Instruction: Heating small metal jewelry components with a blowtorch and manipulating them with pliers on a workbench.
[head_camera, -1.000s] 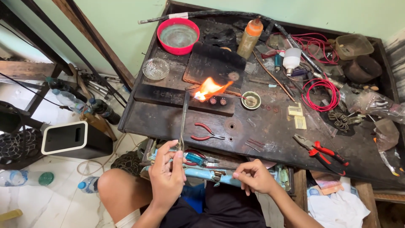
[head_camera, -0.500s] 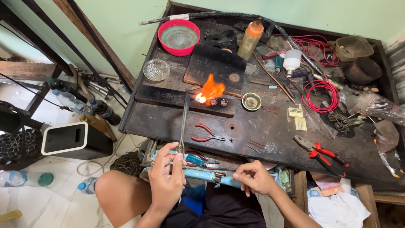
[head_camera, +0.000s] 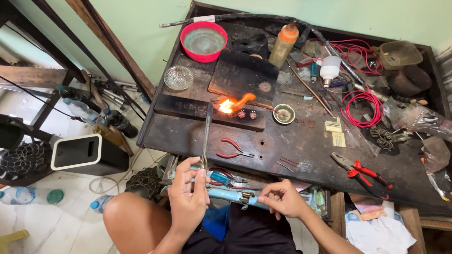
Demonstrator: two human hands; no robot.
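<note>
Two hands were busy at the near edge of the dark surface [head_camera: 301, 146]. The left hand [head_camera: 188, 197] was wrapped tight round a metal torch [head_camera: 206, 136], its orange flame [head_camera: 231, 104] licking two small round pieces [head_camera: 247, 114] on a charred block [head_camera: 188, 109]. The right hand [head_camera: 282, 198] pinched a light blue tube [head_camera: 226, 194], fingers curled. Red-handled pliers [head_camera: 233, 149] lay just beside the torch.
</note>
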